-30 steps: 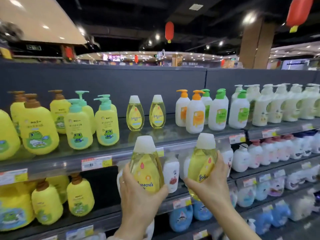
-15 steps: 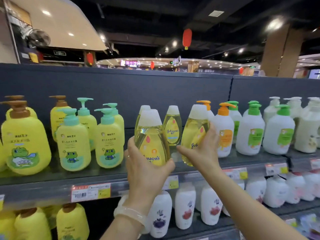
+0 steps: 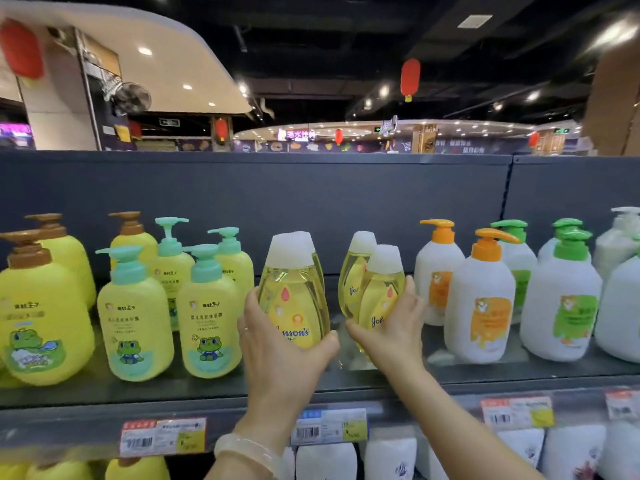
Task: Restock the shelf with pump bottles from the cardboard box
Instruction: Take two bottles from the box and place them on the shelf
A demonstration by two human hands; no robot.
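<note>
My left hand (image 3: 280,355) grips a clear yellow oil bottle with a white cap (image 3: 294,292), held upright just over the top shelf (image 3: 381,372). My right hand (image 3: 394,334) holds a second, matching yellow oil bottle (image 3: 381,289), tilted slightly left. Directly behind each held bottle stands another of the same kind; the right one (image 3: 355,268) shows clearly, the left one is mostly hidden. The cardboard box is out of view.
Yellow frog-label pump bottles (image 3: 136,317) crowd the shelf to the left. White pump bottles with orange (image 3: 479,306) and green pumps (image 3: 562,303) stand to the right. Price tags (image 3: 162,436) line the shelf edge. White bottles (image 3: 391,459) fill the shelf below.
Both hands have risen from the lower shelf level and carried the two oil bottles up and forward, right in front of the two standing on the top shelf.
</note>
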